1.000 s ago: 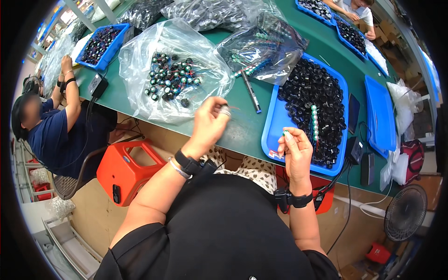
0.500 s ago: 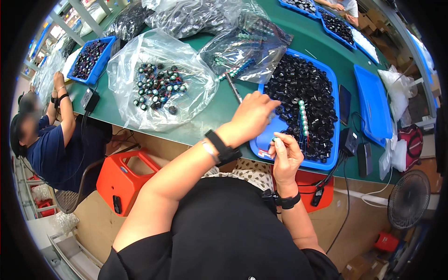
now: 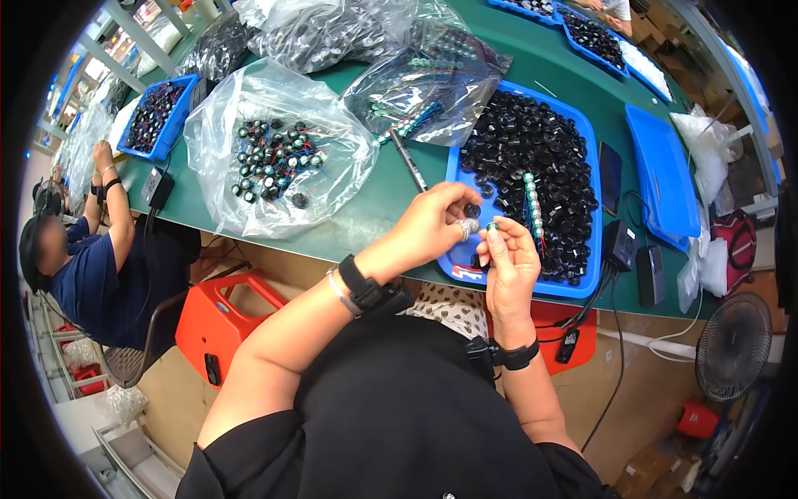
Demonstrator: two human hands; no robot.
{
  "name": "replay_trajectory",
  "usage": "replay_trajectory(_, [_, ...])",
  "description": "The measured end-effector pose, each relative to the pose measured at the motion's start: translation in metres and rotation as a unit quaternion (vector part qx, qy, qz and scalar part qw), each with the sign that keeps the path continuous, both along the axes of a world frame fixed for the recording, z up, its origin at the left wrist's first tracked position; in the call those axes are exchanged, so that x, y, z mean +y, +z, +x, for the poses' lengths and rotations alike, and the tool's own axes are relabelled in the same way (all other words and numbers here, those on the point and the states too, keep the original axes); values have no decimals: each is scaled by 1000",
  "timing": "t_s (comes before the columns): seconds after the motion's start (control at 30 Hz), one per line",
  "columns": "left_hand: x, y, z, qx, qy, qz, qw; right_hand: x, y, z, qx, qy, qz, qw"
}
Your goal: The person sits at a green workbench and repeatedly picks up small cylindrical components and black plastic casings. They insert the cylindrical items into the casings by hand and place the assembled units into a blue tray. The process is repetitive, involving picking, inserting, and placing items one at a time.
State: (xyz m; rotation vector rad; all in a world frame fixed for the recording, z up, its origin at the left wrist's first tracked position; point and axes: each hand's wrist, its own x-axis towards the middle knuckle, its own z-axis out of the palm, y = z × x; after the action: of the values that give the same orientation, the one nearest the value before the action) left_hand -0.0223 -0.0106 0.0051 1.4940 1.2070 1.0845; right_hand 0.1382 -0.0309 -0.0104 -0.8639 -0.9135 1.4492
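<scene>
Left hand tight on black cap, right hand on green piece (blurry label)

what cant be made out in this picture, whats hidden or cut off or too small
In the head view:
- small green piece in the right hand: partly covered by finger and thumb, too small for detail
- black piece at the left hand: partly hidden by fingers
- blue tray: floor mostly hidden by heaped black caps
- far person, upper right: cut off by top edge

No wording is legible. A red-and-white label sits on the blue tray's near left corner; a pale label marks the black box at left.
</scene>
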Motion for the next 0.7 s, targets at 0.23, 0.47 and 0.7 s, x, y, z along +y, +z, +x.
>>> replay_trajectory(0.23, [-30, 2, -13, -188, -25, -175, 966, 1, 2, -1, -86, 42, -9, 995])
replay_trajectory(0.47, [-42, 6, -10, -254, -5, -174, 951, 0, 5, -8, -123, 65, 0, 990])
replay_trajectory(0.7, [-43, 4, -4, -264, 10, -168, 950, 0, 1, -6, -109, 64, 21, 992])
